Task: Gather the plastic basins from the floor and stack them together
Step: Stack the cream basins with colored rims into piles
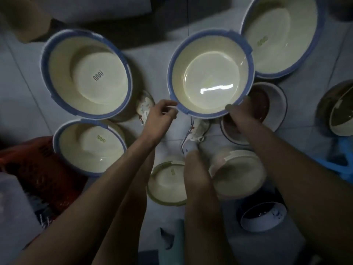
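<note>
As left hand point(159, 116), right hand point(241, 111) hold near rim, basin point(210, 73) beyond grip

Four blue-rimmed basins: far-left basin point(86, 73), near-left basin point(89, 148), centre basin point(210, 73), far-right basin point(280, 35). One green-rimmed basin point(166, 184), one pale-rimmed basin point(238, 176), both near. Two dark-lined white bowls countable: right bowl point(267, 104), near-right bowl point(261, 217). One brown basin point(327, 104). One red basket point(38, 169). Two hands: left hand point(159, 116), right hand point(241, 111).

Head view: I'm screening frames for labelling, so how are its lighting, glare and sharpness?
Head view: dim, darkest at the corners; a bright glare streak in the held basin; mild blur throughout, the left hand and right hand soft; wide-angle bending at the edges.
</note>
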`<state>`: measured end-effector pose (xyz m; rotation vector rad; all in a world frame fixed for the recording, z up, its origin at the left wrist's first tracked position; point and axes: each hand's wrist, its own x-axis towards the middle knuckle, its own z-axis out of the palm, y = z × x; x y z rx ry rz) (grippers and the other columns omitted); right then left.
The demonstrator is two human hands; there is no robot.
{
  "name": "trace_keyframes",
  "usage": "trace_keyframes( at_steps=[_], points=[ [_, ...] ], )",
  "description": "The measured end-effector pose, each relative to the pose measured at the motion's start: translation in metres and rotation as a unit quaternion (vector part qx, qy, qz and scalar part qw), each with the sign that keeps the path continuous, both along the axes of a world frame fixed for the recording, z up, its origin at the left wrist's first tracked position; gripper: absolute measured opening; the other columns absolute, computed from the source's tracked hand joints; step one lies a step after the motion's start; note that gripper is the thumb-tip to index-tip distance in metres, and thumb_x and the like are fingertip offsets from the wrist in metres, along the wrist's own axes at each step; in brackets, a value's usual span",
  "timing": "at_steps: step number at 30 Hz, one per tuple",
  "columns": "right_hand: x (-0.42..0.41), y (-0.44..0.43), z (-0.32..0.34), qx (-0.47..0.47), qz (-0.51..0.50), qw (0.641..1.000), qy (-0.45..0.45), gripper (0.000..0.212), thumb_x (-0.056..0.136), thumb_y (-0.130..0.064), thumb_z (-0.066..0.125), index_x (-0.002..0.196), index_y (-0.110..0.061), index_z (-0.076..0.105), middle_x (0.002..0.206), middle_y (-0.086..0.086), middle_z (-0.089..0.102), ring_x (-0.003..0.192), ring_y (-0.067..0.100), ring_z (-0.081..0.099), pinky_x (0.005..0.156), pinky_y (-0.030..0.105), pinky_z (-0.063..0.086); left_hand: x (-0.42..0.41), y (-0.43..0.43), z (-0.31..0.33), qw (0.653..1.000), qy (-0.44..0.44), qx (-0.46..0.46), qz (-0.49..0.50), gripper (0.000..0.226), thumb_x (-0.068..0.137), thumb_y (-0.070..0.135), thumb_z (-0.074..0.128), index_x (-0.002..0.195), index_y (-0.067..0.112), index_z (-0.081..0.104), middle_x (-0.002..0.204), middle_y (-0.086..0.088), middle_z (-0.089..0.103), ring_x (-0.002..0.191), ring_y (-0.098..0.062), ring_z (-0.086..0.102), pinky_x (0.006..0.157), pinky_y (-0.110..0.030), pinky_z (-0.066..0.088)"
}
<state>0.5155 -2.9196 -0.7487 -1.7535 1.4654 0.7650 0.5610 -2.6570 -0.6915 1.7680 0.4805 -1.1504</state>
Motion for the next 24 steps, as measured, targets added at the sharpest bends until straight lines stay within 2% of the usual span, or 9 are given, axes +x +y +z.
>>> trace_keyframes(
  at_steps=[3,6,8,11,13,16,21,24],
  points=[
    [0.009,0.003,-0.015,-0.013,-0.032,0.999,0.009,0.068,0.082,-0.009,0.073,0.144,-0.008,0.043,0.132,0.005,0.057,0.118,0.023,0.057,0.092,0.029,0.047,-0.004,0.010,-0.009,1.000,0.010,0.006,-0.013,0.031,0.094,0.020,0.055,0.123,0.017,0.065,0.104,-0.006,0.073,0.095,-0.017,0.071,0.091,-0.046,0.058],
    [0.013,0.011,-0.024,-0.001,-0.061,0.998,0.020,0.079,0.081,-0.013,0.075,0.150,-0.010,0.037,0.141,0.012,0.053,0.124,0.031,0.057,0.101,0.038,0.049,0.002,0.020,-0.013,1.000,0.014,0.011,-0.021,0.033,0.093,0.026,0.055,0.124,0.020,0.065,0.105,-0.003,0.072,0.097,-0.016,0.070,0.094,-0.046,0.057],
    [0.017,0.016,-0.027,0.004,-0.062,0.998,0.024,0.082,0.083,-0.012,0.075,0.153,-0.010,0.033,0.147,0.012,0.048,0.129,0.028,0.053,0.107,0.035,0.046,0.010,0.025,-0.015,0.999,0.008,0.016,-0.031,0.036,0.091,0.032,0.054,0.124,0.023,0.065,0.106,-0.001,0.072,0.098,-0.016,0.069,0.093,-0.046,0.057],
    [0.019,0.020,-0.029,-0.008,-0.051,0.998,0.028,0.076,0.085,-0.010,0.071,0.152,-0.011,0.035,0.149,0.012,0.048,0.131,0.026,0.052,0.108,0.032,0.044,0.021,0.027,-0.019,0.999,-0.006,0.013,-0.042,0.039,0.090,0.036,0.052,0.125,0.025,0.064,0.108,0.001,0.070,0.099,-0.015,0.067,0.093,-0.046,0.057],
    [0.019,0.020,-0.030,-0.013,-0.036,0.999,0.029,0.074,0.086,-0.010,0.068,0.152,-0.012,0.036,0.149,0.011,0.048,0.130,0.026,0.052,0.104,0.027,0.044,0.027,0.024,-0.021,0.999,-0.017,0.007,-0.037,0.034,0.093,0.032,0.054,0.125,0.025,0.064,0.109,0.001,0.070,0.098,-0.015,0.067,0.092,-0.045,0.058],
    [0.016,0.015,-0.036,-0.011,-0.032,0.999,0.023,0.070,0.089,-0.012,0.065,0.153,-0.014,0.035,0.149,0.008,0.047,0.122,0.024,0.053,0.089,0.023,0.041,0.032,0.014,-0.026,0.999,-0.033,0.007,-0.035,0.031,0.096,0.029,0.054,0.126,0.024,0.064,0.107,0.001,0.070,0.096,-0.015,0.068,0.090,-0.043,0.058],
    [0.014,0.006,-0.042,-0.001,-0.014,1.000,-0.021,0.066,0.090,-0.011,0.061,0.151,-0.016,0.038,0.144,0.008,0.051,0.122,0.026,0.056,0.083,0.023,0.041,0.021,-0.014,-0.037,0.998,-0.056,0.014,-0.040,0.031,0.098,0.022,0.054,0.129,0.021,0.062,0.111,0.000,0.070,0.099,-0.014,0.067,0.090,-0.041,0.058],
    [0.010,0.001,-0.048,-0.005,-0.022,0.998,-0.067,0.063,0.090,-0.011,0.064,0.149,-0.015,0.043,0.143,0.007,0.052,0.123,0.024,0.057,0.078,0.017,0.038,0.008,-0.031,-0.043,0.997,-0.066,0.020,-0.040,0.031,0.099,0.021,0.054,0.130,0.018,0.062,0.117,-0.004,0.069,0.104,-0.017,0.066,0.092,-0.039,0.057]
  ],
)
